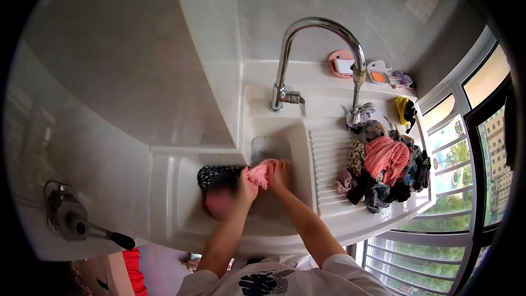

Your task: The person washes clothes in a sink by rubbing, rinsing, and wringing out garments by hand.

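Note:
Over the white sink basin (186,208), a pink piece of cloth (258,173) is bunched between my two hands. My left hand (249,186) grips its left end with closed fingers. At the other end, my right hand (278,174) has its fingers wrapped round the cloth. A dark patterned cloth (207,174) lies in the basin just left of my left hand. Beside it is a blurred dark and pinkish patch that I cannot make out.
A heap of clothes (386,159) lies on the ribbed washboard (334,170) to the right. The curved chrome faucet (323,22) arches over the back. Two soap dishes (341,56) stand on the rear ledge. A yellow and black cloth (404,111) lies near the window. A wall-mounted lever device (71,222) is at left.

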Demonstrator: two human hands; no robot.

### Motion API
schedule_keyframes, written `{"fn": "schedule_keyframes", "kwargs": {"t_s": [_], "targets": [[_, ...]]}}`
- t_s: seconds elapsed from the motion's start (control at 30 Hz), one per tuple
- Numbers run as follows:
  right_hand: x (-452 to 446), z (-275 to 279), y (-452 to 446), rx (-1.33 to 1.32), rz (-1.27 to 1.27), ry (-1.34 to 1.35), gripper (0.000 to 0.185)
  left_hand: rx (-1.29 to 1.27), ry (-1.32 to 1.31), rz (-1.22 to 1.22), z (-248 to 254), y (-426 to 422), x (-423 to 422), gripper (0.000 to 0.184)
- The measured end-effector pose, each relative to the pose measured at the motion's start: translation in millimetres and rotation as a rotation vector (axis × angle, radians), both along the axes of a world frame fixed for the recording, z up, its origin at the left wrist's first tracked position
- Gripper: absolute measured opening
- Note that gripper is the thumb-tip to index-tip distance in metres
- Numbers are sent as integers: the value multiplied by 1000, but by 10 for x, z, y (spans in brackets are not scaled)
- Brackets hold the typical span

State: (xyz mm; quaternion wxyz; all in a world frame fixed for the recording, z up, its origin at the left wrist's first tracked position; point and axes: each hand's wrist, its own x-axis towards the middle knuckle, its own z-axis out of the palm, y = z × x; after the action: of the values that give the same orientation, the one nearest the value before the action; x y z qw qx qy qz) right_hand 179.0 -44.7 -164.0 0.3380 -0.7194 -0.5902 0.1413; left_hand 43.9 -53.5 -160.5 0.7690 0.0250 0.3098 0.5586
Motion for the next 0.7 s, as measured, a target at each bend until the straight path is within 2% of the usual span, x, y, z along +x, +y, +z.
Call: {"fn": "schedule_keyframes", "kwargs": {"t_s": [0.03,0.1,0.13,0.17,0.23,0.27,0.3,0.33,0.4,0.43,0.5,0.53,0.57,0.63,0.67,0.7], "targets": [[64,-46,-114,-1,-3,-4,25,125,319,14,-261,-22,-46,10],[166,-119,-322,103,516,-396,44,242,640,33,-754,-100,-183,6],[251,-116,-361,106,600,-528,44,274,846,-50,-971,-108,-267,6],[228,-178,-397,105,598,-525,44,319,918,-49,-1053,-126,-283,9],[170,-509,-386,-278,359,-431,43,405,1067,-37,-1203,-163,-314,15],[48,-704,-328,-275,362,-430,43,100,795,-55,-836,-164,-241,8],[-130,-855,-274,-306,260,-80,37,-194,510,-72,-474,-157,-161,7],[-308,-993,-218,-285,137,268,33,-194,508,-72,-192,-131,-90,7],[-406,-135,-336,-463,190,347,37,-368,120,-94,117,-65,24,21],[-461,377,-394,-554,214,379,40,-366,118,-95,71,-32,14,21],[-614,516,-568,-35,225,306,29,-38,-278,-385,-132,25,-65,22],[-607,849,-652,-144,334,348,30,44,-378,-452,-162,15,-93,23],[-621,1102,-707,-145,335,349,30,130,-473,-522,-145,7,-117,23],[-663,1450,-766,-125,416,193,21,-113,-44,-404,-130,-23,-154,20],[-699,1533,-746,-20,367,124,18,-65,-148,-422,-142,-8,-133,18],[-695,1440,-697,-22,362,126,18,-19,-251,-445,-179,6,-116,16]]}}
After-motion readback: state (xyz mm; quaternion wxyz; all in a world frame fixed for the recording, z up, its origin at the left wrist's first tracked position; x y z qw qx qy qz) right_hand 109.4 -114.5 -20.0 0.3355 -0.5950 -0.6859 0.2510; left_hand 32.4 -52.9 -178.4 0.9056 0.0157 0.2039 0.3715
